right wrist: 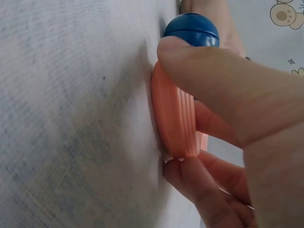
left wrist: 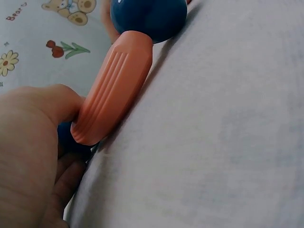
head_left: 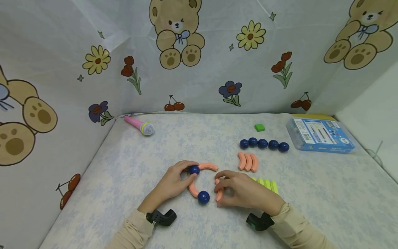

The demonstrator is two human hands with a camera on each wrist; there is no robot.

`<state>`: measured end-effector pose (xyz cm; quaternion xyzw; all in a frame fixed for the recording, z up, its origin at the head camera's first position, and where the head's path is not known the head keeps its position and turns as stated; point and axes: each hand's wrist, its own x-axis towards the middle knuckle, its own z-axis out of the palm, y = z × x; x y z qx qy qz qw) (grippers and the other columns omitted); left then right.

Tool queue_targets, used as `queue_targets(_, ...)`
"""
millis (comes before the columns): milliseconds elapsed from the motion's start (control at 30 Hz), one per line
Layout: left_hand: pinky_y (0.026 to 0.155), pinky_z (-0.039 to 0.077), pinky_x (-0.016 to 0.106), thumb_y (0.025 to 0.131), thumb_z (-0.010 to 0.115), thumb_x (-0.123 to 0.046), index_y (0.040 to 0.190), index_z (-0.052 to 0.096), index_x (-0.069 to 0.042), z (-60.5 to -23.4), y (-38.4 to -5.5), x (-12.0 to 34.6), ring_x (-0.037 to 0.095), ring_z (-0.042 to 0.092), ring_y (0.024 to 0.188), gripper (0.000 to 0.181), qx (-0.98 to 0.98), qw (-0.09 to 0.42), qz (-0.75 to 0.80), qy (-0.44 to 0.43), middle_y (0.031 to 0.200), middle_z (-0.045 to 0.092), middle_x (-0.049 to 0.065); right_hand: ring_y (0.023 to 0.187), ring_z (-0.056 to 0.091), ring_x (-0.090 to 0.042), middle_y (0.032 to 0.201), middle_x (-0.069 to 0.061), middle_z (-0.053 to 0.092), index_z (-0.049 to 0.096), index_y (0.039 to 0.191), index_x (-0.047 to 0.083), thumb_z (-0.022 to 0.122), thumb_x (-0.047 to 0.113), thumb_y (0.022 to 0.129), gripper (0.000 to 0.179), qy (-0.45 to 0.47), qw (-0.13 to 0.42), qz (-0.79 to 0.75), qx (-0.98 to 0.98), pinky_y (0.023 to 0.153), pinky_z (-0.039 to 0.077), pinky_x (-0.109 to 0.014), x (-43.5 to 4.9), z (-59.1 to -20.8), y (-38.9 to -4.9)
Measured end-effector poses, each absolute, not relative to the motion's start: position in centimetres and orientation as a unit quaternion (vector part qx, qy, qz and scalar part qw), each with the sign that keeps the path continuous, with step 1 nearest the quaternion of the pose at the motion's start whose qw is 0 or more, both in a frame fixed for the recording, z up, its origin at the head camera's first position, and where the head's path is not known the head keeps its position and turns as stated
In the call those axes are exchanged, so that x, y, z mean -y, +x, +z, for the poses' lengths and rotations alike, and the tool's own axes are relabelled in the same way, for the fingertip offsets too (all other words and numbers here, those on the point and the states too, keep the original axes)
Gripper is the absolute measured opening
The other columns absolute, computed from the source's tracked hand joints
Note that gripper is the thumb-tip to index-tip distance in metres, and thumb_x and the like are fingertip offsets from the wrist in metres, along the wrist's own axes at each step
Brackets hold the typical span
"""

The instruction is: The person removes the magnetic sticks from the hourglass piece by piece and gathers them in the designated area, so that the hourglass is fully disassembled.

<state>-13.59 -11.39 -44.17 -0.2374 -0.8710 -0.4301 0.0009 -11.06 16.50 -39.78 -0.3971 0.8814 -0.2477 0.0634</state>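
My left hand (head_left: 174,180) pinches a dark blue ball (head_left: 194,169) between thumb and fingers. Two curved, ridged orange rods join that ball: an upper rod (head_left: 208,166) reaching right, and a lower rod (head_left: 192,190) running down to a second blue ball (head_left: 203,197). In the left wrist view the lower rod (left wrist: 114,90) shows its grooves, with a blue ball (left wrist: 149,16) at its far end. With thumb and fingers, my right hand (head_left: 240,190) holds a separate orange curved rod (right wrist: 175,114) upright in the head view, just right of the second ball.
Beyond my right hand lie three orange curved rods (head_left: 248,162), several yellow-green rods (head_left: 268,184) and a row of blue balls (head_left: 262,144). Farther back are a green block (head_left: 259,127) and a blue-labelled box (head_left: 321,135). A pink toy microphone (head_left: 140,125) lies back left.
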Motion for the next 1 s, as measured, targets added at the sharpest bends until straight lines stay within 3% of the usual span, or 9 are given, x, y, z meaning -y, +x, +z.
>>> queue_targets(233,0.103,0.052,0.040,0.099,0.073,-0.025,0.135,0.065,-0.018,-44.1,-13.5,11.4,0.015,0.063,0.122,0.038,0.872,0.000,-0.430,-0.236,0.134,0.065,0.000,0.122,0.062,-0.017,0.132,0.001,0.066,0.072,0.123,0.018,0.084,0.037,0.087,0.042,-0.383,0.039,-0.228,-0.894,0.102,0.053,-0.039,-16.8,-39.3,-11.2)
queue_targets(400,0.103,0.052,0.040,0.099,0.073,-0.025,0.135,0.065,-0.018,-44.1,-13.6,11.4,0.015,0.063,0.121,0.038,0.871,-0.002,-0.431,-0.236,0.133,0.065,0.000,0.108,0.062,-0.010,0.126,0.005,0.068,0.067,0.130,0.014,0.088,0.032,0.084,0.053,-0.361,0.023,-0.241,-0.901,0.095,0.054,-0.039,-18.1,-38.3,-11.9)
queue_targets(567,0.103,0.052,0.040,0.099,0.073,-0.025,0.136,0.065,-0.018,-44.1,-13.6,11.4,0.015,0.063,0.122,0.038,0.870,-0.001,-0.433,-0.236,0.134,0.065,0.000,0.098,0.062,-0.015,0.116,0.006,0.068,0.068,0.121,0.017,0.091,0.028,0.081,0.048,-0.331,-0.005,-0.241,-0.912,0.091,0.053,-0.046,-19.9,-37.1,-12.8)
queue_targets(800,0.103,0.052,0.040,0.099,0.073,-0.025,0.135,0.065,-0.019,-44.1,-13.5,11.5,0.015,0.063,0.122,0.038,0.871,-0.001,-0.431,-0.235,0.134,0.065,0.000,0.115,0.066,-0.029,0.130,-0.011,0.069,0.066,0.133,0.005,0.091,0.026,0.080,0.063,-0.290,-0.038,-0.219,-0.931,0.093,0.057,-0.051,-22.7,-36.2,-13.7)
queue_targets(1000,0.104,0.051,0.041,0.099,0.073,-0.026,0.135,0.065,-0.019,-44.2,-13.6,11.5,0.016,0.062,0.124,0.038,0.871,0.002,-0.431,-0.237,0.135,0.065,-0.001,0.104,0.065,-0.029,0.132,-0.015,0.068,0.064,0.136,0.002,0.089,0.028,0.082,0.065,-0.251,-0.021,-0.204,-0.946,0.083,0.058,-0.046,-25.1,-35.9,-14.5)
